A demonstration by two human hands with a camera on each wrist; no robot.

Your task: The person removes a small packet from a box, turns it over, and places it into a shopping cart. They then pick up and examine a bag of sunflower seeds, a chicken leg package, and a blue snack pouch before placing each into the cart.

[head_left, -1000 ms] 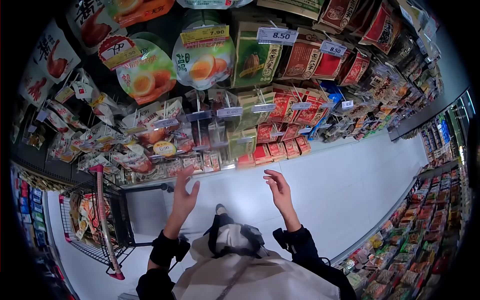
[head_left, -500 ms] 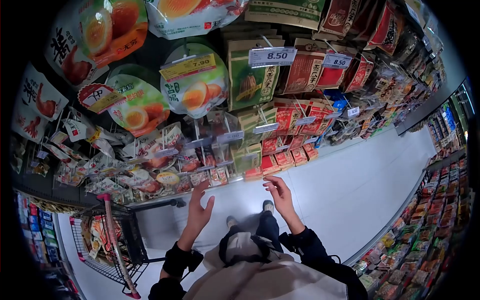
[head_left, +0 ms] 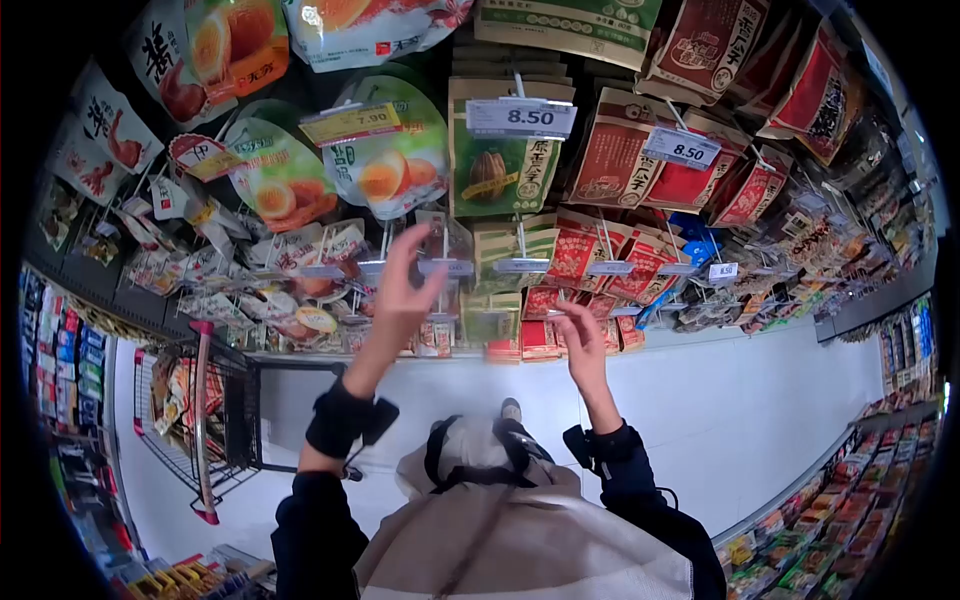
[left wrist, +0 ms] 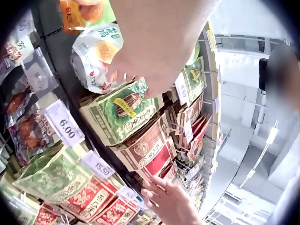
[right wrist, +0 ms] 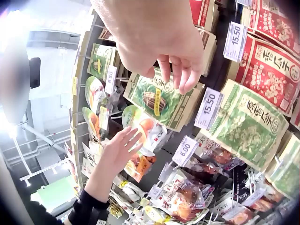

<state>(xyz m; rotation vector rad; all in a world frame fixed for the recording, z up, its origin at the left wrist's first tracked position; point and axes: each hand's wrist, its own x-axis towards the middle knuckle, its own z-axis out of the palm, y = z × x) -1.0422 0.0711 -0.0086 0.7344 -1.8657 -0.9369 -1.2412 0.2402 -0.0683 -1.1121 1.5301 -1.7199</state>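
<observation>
My left hand (head_left: 405, 300) is raised before the shelf, thumb apart from straight fingers, holding nothing. It is nearest the hanging bags with eggs on the front, such as the green-and-white egg bag (head_left: 385, 165). My right hand (head_left: 585, 345) is lower and to the right, fingers loosely bent, holding nothing, in front of small red packets (head_left: 540, 340). Above and between the hands hangs a green bag of sunflower seeds (head_left: 500, 150); the right wrist view shows that green bag (right wrist: 157, 101) beyond my right fingers. Dark red seed bags (head_left: 615, 150) hang beside it.
Price tags (head_left: 520, 118) on metal hooks stick out from the shelf toward me. A shopping cart (head_left: 203, 420) with goods inside stands at the left on the pale floor (head_left: 700, 400). Another shelf of packets (head_left: 820, 520) curves along the right.
My left hand has risen toward the hanging bags, and my right hand has also come up a little. The head view has shifted and the cart sits higher in it.
</observation>
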